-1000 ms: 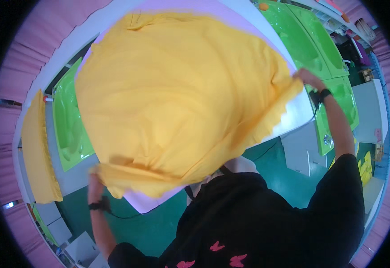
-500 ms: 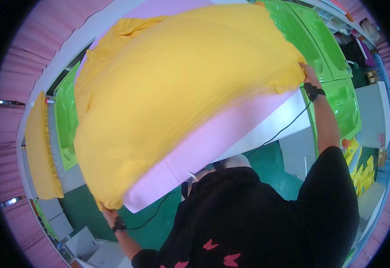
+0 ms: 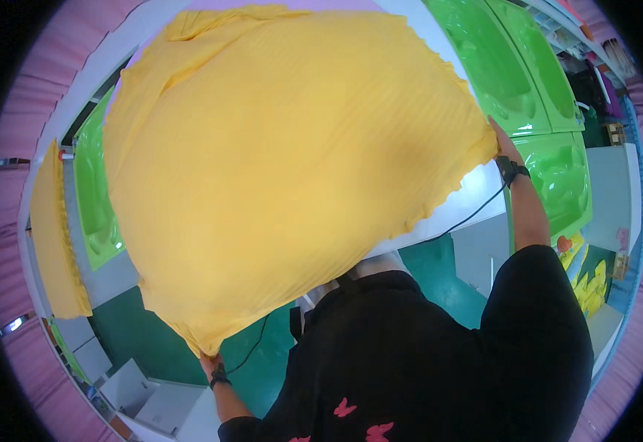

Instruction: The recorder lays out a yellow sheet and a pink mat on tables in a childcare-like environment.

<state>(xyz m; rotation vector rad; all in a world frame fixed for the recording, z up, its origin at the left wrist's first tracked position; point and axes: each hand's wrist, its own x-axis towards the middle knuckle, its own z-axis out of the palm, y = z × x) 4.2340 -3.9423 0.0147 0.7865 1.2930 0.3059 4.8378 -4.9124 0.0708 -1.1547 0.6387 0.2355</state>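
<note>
A wide yellow fitted sheet (image 3: 299, 147) with a gathered edge is stretched out in front of me, over a lavender pad that shows only as a strip (image 3: 292, 4) at the far edge. My left hand (image 3: 209, 362) is closed on its near left corner, low in the view and off the pad's end. At the right corner, my right hand (image 3: 504, 144) grips the edge, its fingers partly hidden by the cloth. Folds bunch up at the sheet's far left. Each wrist wears a black band, and a dark cable runs from it.
A white table top (image 3: 476, 195) shows beneath the sheet at the right. Glossy green moulded basins stand on the right (image 3: 557, 177) and left (image 3: 95, 199). Another yellow-covered piece (image 3: 56, 243) lies far left. White cabinets (image 3: 476, 254) stand over the green floor, with pink curtains (image 3: 64, 66) around.
The sheet's near edge has come toward me and now covers the lavender pad's near side. My left hand has shifted right and slightly nearer; my right hand has lowered a little.
</note>
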